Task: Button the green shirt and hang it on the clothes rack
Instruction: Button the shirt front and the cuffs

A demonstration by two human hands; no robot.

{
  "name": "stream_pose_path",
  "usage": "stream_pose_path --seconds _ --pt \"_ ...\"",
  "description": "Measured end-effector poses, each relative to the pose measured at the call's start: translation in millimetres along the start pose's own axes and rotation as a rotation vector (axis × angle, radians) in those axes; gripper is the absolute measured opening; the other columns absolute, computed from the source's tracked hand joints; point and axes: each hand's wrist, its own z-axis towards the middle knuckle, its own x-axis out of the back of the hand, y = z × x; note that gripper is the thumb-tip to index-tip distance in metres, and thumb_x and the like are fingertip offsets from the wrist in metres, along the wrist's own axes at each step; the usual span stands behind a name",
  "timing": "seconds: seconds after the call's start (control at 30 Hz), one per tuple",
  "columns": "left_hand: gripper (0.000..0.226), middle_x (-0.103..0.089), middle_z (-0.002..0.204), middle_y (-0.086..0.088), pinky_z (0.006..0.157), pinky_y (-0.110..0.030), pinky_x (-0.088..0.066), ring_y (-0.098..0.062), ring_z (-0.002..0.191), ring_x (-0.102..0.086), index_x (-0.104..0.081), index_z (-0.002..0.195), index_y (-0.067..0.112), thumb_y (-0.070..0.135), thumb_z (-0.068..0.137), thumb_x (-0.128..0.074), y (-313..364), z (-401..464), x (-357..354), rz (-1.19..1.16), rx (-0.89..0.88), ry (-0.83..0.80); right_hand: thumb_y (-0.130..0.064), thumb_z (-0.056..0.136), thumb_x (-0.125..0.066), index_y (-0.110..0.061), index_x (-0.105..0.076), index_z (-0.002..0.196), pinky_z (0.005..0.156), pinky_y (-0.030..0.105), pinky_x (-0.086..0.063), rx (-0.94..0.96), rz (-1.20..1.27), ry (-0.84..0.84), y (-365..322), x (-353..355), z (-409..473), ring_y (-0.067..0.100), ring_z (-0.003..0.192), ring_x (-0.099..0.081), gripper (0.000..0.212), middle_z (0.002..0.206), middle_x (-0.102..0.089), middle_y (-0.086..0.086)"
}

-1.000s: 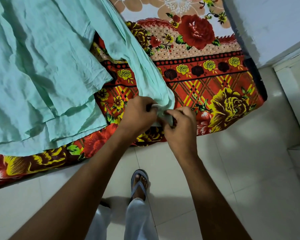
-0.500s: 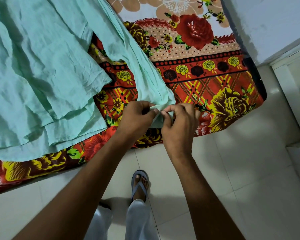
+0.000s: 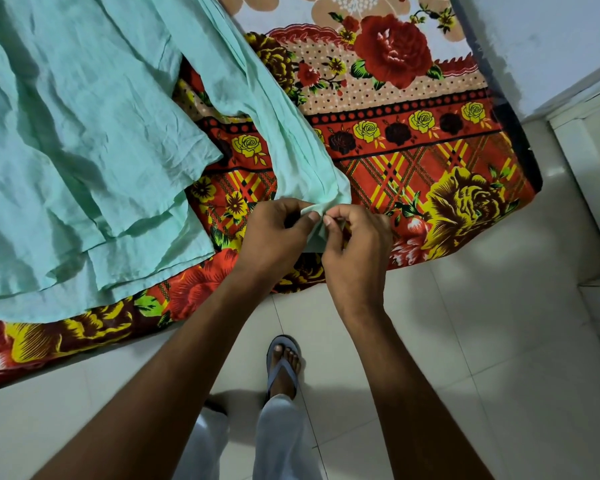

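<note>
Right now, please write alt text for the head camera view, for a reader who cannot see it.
Both hands, left hand and right hand, pinch the end of a green shirt sleeve at the edge of a bed covered by a floral bedsheet. The rest of the shirt lies spread on the sheet; a foot in a blue sandal stands on the tiled floor.
</note>
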Motion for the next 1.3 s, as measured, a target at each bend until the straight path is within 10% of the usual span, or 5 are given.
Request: stream_pose_path --seconds 0.1,0.23,0.73,1.13,1.3 --pt "0.019 -0.077 0.093 -0.016 0.083 -0.047 -0.06 -0.034 0.092 -0.073 -0.078 0.103 0.008 0.002 0.095 -0.062 3.0 -1.1 6.7 -0.038 0.01 -0.095 -0.01 0.092 -0.07 -0.013 -0.069 0.103 0.08 0.028 -0.05 -0.007 0.004 -0.009 0.6 -0.1 0.6 0.011 0.098 -0.049 0.011 0.102 -0.071 -0.002" --pt "0.035 -0.08 0.098 -0.002 0.084 -0.023 -0.058 -0.013 0.096 -0.075 -0.08 0.105 0.011 -0.011 0.088 -0.059 7.6 2.1 18.2 -0.064 0.033 -0.239 -0.011 0.093 -0.07 -0.014 -0.07 0.105 0.073 0.006 -0.038 -0.042 0.027 -0.037 2.5 1.7 1.5 0.012 0.099 -0.052 0.013 0.096 -0.063 -0.013" --pt "0.014 -0.079 0.092 -0.002 0.077 -0.025 -0.061 -0.012 0.086 -0.076 -0.08 0.1 0.007 0.003 0.092 -0.07 -6.1 12.2 6.7 0.125 -0.105 -0.064 -0.008 0.09 -0.072 -0.012 -0.053 0.095 0.07 0.037 -0.058 0.055 0.176 -0.035 15.7 2.0 1.5 0.019 0.086 -0.066 0.02 0.093 -0.066 0.004" --pt "0.027 -0.077 0.092 -0.009 0.081 -0.05 -0.061 -0.029 0.087 -0.075 -0.063 0.115 0.008 0.004 0.091 -0.073 -7.9 3.2 2.3 -0.091 -0.044 0.068 0.001 0.087 -0.07 -0.005 -0.049 0.087 0.064 0.009 -0.038 0.146 0.138 -0.07 12.9 4.7 8.6 0.009 0.074 -0.05 0.022 0.087 -0.056 0.003" --pt "0.032 -0.076 0.09 -0.006 0.064 -0.025 -0.054 -0.016 0.078 -0.074 -0.059 0.117 0.01 0.001 0.09 -0.072 -9.6 0.5 0.0 -0.05 -0.098 0.097 -0.012 0.094 -0.069 -0.003 -0.053 0.094 0.064 0.03 -0.055 0.161 0.23 -0.098 12.7 6.0 6.9 0.014 0.078 -0.067 0.019 0.084 -0.065 0.005"
